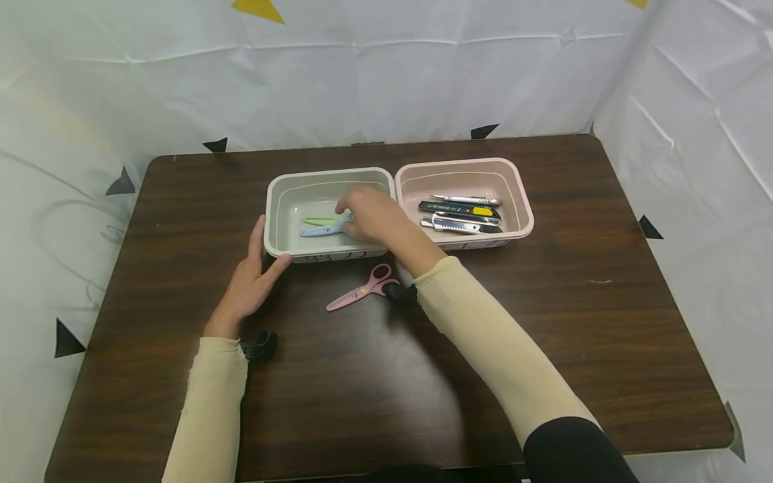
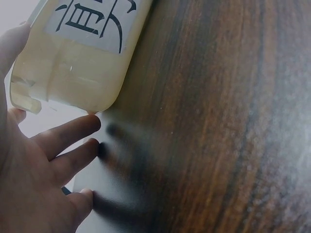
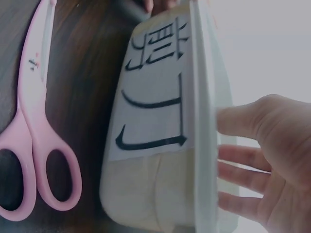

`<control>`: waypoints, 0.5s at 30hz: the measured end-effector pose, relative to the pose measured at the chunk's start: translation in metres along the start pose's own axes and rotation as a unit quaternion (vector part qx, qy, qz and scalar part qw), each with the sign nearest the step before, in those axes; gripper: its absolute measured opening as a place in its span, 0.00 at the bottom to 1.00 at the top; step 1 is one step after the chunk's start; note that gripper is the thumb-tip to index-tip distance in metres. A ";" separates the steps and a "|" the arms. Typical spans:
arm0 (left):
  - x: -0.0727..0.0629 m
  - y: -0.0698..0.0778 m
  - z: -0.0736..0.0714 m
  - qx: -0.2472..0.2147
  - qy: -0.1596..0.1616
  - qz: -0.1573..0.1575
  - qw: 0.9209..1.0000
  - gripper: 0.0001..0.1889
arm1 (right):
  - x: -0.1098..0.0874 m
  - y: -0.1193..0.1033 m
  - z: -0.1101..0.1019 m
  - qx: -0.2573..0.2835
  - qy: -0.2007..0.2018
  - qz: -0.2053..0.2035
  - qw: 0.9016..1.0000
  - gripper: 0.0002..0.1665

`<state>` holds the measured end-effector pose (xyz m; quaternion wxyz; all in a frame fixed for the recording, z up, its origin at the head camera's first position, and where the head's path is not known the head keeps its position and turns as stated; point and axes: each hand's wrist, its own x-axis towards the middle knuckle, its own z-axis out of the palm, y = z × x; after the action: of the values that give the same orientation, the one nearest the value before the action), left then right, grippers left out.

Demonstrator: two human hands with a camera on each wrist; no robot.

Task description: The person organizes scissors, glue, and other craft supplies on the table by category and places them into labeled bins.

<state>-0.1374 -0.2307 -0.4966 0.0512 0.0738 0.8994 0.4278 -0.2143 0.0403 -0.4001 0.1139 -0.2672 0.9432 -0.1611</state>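
Observation:
Inside the pale green bin [image 1: 290,249], my right hand [image 1: 376,216] is at the handle end of a pair of blue scissors [image 1: 321,231]. The handle lies between thumb and fingers, partly covered by them; in the right wrist view the bin's rim hides the fingertips. Light green scissors [image 1: 317,220] lie beside the blue pair on the bin's floor. My left hand [image 1: 246,285] touches the bin's near left corner, thumb at the front and fingers extended along the side. Pink scissors [image 3: 36,116] lie closed on the table before the bin.
A pink bin [image 1: 524,225] stands right beside the green one, holding several utility knives [image 1: 461,225] and a silver pen-like tool [image 1: 465,200]. The bins' fronts carry written labels [image 3: 155,92]. White sheeting [image 1: 410,87] surrounds the dark wooden table [image 1: 604,349].

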 end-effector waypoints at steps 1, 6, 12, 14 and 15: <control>0.000 0.000 0.000 0.000 0.000 0.001 1.000 0.44 | -0.002 -0.001 -0.001 0.003 0.003 -0.009 1.000 0.22; 0.000 0.000 0.000 -0.001 0.000 -0.003 1.000 0.45 | -0.016 -0.006 -0.002 0.014 0.024 -0.053 0.998 0.21; 0.000 0.000 0.000 0.000 -0.002 -0.007 1.000 0.44 | -0.038 -0.012 -0.004 0.040 0.065 -0.096 0.993 0.20; 0.000 0.001 0.000 0.001 -0.003 -0.007 1.000 0.45 | -0.045 -0.014 -0.003 0.056 0.078 -0.105 0.990 0.19; 0.000 0.002 -0.001 0.000 -0.002 -0.007 1.000 0.45 | -0.049 -0.014 -0.003 0.067 0.085 -0.110 0.988 0.19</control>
<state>-0.1373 -0.2303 -0.4950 0.0564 0.0683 0.8999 0.4270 -0.1677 0.0562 -0.3861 0.0328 -0.3460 0.9016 -0.2575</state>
